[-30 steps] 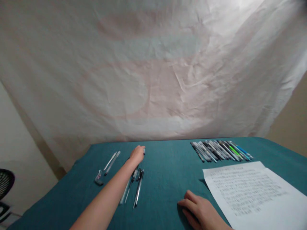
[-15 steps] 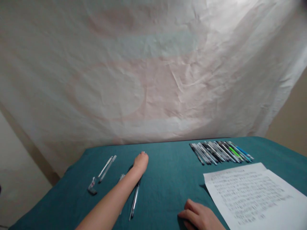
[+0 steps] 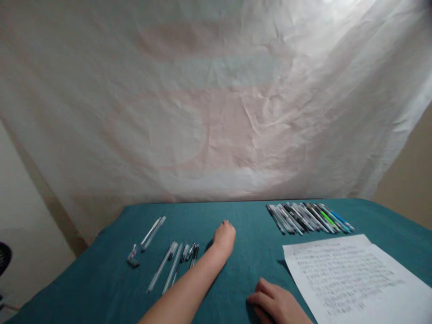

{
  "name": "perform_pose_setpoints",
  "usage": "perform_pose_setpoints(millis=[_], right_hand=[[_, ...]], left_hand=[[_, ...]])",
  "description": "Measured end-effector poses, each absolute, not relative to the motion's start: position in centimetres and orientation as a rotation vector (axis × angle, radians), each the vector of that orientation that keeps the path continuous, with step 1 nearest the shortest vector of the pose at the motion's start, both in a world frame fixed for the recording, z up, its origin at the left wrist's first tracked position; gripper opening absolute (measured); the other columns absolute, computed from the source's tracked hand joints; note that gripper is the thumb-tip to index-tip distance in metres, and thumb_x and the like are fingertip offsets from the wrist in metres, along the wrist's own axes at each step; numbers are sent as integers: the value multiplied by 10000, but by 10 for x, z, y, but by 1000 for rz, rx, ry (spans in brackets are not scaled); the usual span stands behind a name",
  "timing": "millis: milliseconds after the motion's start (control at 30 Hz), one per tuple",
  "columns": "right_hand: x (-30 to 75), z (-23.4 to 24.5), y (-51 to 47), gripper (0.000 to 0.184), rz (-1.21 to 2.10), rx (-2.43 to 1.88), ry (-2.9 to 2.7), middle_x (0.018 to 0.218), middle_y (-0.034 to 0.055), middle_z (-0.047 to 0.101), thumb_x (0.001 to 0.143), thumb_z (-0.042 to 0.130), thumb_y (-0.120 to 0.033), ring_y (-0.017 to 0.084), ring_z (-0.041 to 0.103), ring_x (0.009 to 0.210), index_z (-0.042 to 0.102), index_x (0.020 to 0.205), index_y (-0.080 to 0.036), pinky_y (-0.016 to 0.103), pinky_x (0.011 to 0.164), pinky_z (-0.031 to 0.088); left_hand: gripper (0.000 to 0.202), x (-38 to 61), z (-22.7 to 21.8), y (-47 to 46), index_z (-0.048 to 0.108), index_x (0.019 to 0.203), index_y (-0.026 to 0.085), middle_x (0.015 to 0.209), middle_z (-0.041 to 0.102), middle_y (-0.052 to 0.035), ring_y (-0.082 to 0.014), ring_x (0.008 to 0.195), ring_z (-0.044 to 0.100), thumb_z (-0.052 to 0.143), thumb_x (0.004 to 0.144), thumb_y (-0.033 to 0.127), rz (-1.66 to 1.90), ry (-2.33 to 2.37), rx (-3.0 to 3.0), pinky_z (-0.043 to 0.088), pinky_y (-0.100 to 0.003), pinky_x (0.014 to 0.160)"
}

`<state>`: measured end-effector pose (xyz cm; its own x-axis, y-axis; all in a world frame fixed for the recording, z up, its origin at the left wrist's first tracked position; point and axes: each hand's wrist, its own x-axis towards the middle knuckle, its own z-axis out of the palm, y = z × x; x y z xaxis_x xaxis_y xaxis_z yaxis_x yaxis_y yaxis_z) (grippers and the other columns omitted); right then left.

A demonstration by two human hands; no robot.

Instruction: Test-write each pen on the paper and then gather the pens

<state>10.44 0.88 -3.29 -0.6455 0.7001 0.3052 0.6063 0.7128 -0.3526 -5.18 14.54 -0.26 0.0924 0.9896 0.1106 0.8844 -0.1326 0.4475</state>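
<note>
Teal cloth (image 3: 84, 283) under everything. Left hand (image 3: 224, 237) stretched forward, fingers curled in, back of hand to camera; can't tell if it grips anything, fingertips hidden. Right hand (image 3: 276, 301) nearer the body, released, fingers loosely bent on cloth. Loose pens (image 3: 172, 270), clear barrels, some dark parts, just left of the left hand and forearm, forearm covering part of them. Pen pair (image 3: 154, 234) farther left of that hand, side by side; small dark-ended item (image 3: 132, 258) near the pair's lower end, type unclear. Pen row (image 3: 307, 218) packed together right of the left hand, beyond the right; one green, one blue. Written paper (image 3: 347, 274) just right of right hand. Pale sheet (image 3: 236, 112) hangs beyond both hands.
</note>
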Motion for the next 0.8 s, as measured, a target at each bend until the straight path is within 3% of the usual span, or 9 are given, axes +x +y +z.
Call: perform_pose_setpoints(millis=[133, 367, 533, 700, 800], right_hand=[[105, -25, 3, 276, 381, -1026, -2486, 814, 58, 557, 759, 417, -98, 154, 551, 731, 577, 952, -213, 230, 629, 411], [107, -14, -8, 277, 464, -1040, -2464, 850, 49, 552, 759, 418, -98, 155, 535, 761, 577, 950, -221, 240, 653, 397], [110, -8, -13, 258, 487, -1053, -2435, 857, 42, 542, 787, 404, -105, 148, 522, 768, 572, 947, -219, 241, 672, 382], [111, -10, -14, 266, 487, -1037, -2416, 856, 34, 530, 810, 390, -120, 143, 515, 772, 562, 980, -230, 242, 685, 375], [112, -10, -15, 260, 485, -1023, -2418, 856, 33, 525, 808, 395, -121, 141, 515, 777, 564, 976, -226, 240, 691, 375]], left_hand=[[322, -30, 1, 106, 607, 908, 40, 1017, 544, -225, -265, 939, 564, 332, 766, -46, 319, 1860, 2264, 436, -396, 814], [358, -15, 15, 66, 611, 924, 42, 993, 563, -218, -269, 875, 587, 307, 762, -54, 111, 1832, 2429, 469, -363, 733], [355, -18, 17, 59, 621, 907, 87, 959, 569, -195, -253, 843, 590, 305, 778, -8, 115, 1784, 2468, 458, -341, 720], [448, -33, 18, 54, 449, 1194, 182, 999, 555, -133, -213, 862, 574, 403, 766, 57, 319, 1688, 2398, 426, -292, 754], [474, -44, 18, 50, 437, 1178, 178, 1018, 540, -113, -219, 924, 545, 508, 714, 109, 381, 1703, 2354, 399, -284, 800]])
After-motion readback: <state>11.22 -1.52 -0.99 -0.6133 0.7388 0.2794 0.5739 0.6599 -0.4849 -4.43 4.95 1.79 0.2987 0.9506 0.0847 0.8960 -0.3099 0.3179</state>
